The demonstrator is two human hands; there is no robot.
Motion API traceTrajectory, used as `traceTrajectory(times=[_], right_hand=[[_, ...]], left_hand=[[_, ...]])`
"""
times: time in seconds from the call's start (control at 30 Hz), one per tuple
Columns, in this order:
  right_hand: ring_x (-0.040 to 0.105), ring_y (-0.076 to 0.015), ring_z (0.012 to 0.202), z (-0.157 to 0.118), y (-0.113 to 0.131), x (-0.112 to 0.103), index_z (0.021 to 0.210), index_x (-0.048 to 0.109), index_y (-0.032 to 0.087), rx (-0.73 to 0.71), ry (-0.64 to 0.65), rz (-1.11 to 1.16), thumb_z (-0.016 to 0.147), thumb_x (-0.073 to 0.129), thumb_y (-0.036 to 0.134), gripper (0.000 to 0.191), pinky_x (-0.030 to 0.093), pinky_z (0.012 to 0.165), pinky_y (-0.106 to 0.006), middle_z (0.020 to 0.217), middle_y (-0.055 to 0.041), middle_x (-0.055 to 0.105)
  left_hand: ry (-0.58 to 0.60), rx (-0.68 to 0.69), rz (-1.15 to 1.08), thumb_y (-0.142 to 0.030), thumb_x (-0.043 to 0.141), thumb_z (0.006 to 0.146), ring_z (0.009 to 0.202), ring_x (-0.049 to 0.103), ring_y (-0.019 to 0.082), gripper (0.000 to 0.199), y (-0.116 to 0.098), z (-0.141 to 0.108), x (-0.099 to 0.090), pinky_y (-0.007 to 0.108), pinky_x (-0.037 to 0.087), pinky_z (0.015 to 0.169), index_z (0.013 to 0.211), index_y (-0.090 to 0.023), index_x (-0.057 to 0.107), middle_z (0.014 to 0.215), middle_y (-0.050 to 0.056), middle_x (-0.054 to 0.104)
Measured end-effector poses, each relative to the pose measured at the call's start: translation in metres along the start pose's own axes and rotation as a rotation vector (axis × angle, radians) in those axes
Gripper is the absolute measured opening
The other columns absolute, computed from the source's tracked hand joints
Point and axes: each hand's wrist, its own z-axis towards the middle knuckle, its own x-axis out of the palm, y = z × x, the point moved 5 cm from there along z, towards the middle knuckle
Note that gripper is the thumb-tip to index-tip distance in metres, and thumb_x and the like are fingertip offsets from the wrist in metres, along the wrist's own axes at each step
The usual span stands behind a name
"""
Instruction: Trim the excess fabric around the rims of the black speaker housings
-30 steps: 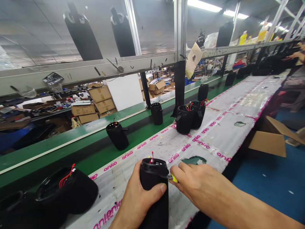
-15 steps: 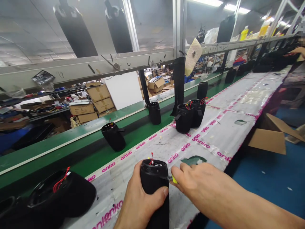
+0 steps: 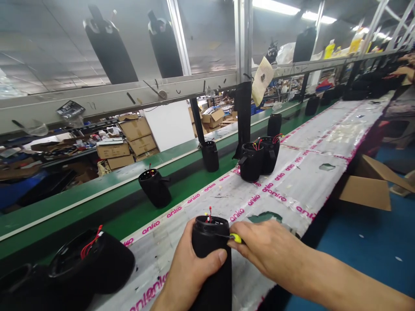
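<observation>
My left hand (image 3: 197,268) is wrapped round a black cylindrical speaker housing (image 3: 212,276), thumb across its front. The housing stands nearly upright, its open rim upward, and a red wire with a small plug (image 3: 210,211) sticks out of it. In my right hand (image 3: 262,244) is a small screwdriver (image 3: 236,238) with a yellow handle. Its thin shaft points left and lies against the housing just below the rim; the tip is hard to make out. My right fingers partly hide the handle.
More black housings with red wires lie at the lower left (image 3: 94,263) and stand further along the bench (image 3: 251,162). Others sit on the green conveyor (image 3: 181,179). White sheeting printed "anko" (image 3: 207,203) covers the bench. A metal shelf rail (image 3: 194,86) crosses above; an open carton (image 3: 363,190) is at right.
My right hand has moved slightly up and left, and the screwdriver shaft now lies across the housing's front below the rim. My left hand keeps its hold. The view has shifted slightly.
</observation>
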Motion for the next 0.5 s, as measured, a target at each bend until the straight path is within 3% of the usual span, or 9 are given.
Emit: traceTrajectory(times=[0.5], right_hand=[[0.064,-0.0208,0.055,0.0001,0.0024,-0.0039,0.1,0.045,0.023,-0.079,0.008,-0.118,0.101,0.055,0.028,0.011,0.022,0.05,-0.035,0.076,0.0031,0.064]], left_hand=[[0.007,-0.019,0.001,-0.038,0.078,0.075,0.115,0.062,0.029,0.056,0.0007,-0.0003,0.0016,0.04,0.043,0.101,0.123,-0.022,0.055,0.122,0.006,0.069]])
